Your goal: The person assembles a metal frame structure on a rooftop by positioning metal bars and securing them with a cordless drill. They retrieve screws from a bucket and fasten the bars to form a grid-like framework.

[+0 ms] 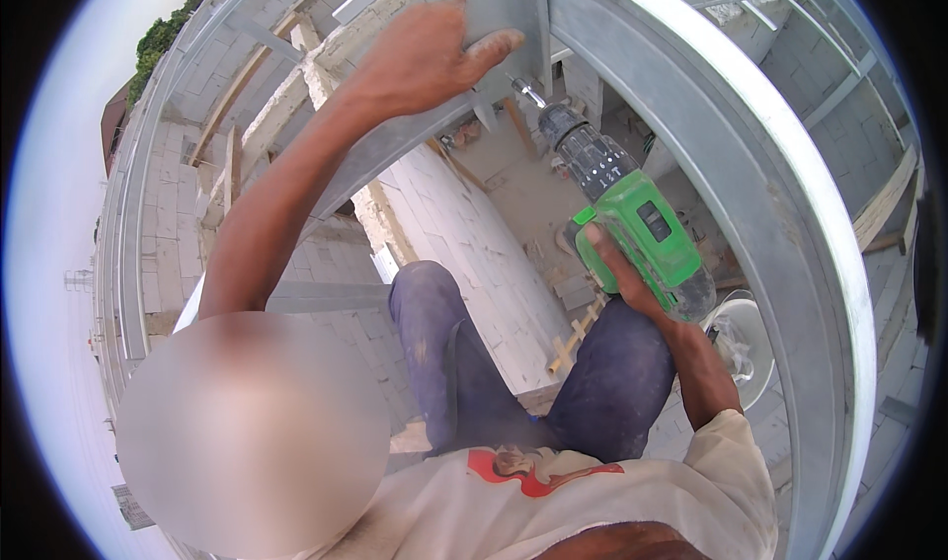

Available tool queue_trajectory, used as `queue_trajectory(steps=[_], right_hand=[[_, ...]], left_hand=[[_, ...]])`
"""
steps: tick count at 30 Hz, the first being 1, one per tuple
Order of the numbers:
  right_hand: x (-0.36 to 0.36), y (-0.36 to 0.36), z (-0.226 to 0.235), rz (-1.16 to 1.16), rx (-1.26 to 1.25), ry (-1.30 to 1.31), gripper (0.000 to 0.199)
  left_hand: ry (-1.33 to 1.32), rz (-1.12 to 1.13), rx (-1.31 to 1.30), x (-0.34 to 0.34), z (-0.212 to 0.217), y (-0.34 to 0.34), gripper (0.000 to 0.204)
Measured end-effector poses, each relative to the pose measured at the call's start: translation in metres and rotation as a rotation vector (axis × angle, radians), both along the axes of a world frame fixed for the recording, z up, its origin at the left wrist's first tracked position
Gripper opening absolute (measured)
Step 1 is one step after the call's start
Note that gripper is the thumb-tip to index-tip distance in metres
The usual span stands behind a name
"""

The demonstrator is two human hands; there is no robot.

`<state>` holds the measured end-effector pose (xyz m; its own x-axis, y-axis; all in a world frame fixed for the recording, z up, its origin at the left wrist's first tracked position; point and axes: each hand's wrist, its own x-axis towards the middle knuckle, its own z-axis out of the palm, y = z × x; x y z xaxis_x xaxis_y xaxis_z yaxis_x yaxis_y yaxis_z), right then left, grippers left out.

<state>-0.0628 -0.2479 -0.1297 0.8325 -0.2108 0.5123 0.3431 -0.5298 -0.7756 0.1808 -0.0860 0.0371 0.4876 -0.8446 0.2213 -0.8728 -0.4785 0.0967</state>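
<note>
Fingers of the right hand (632,281) grasp a green-and-black cordless drill (647,226), two o'clock; the left hand (425,58) clasps flat grey metal (509,7), twelve. Aligning the silver bit (530,93) seems underway, calling for steadiness.

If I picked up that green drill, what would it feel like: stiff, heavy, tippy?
The green drill would probably feel stiff, being hard-cased. It looks bulky, with a thick body, so it may be heavy for its size. Its rounded black nose suggests it could roll or tip if laid down and nudged.
</note>
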Motion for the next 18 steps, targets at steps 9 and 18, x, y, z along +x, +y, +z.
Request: queue_trajectory(steps=[9,18], right_hand=[[0.0063,-0.0018,0.0012,0.044,-0.038,-0.014,0.033],[0.0102,-0.0031,-0.0033,0.025,-0.208,-0.083,0.050]], left_hand=[[-0.071,-0.043,-0.010,0.0091,-0.0048,-0.0009,0.072],[0.139,0.007,-0.042,0.0085,-0.0029,-0.0025,0.065]])
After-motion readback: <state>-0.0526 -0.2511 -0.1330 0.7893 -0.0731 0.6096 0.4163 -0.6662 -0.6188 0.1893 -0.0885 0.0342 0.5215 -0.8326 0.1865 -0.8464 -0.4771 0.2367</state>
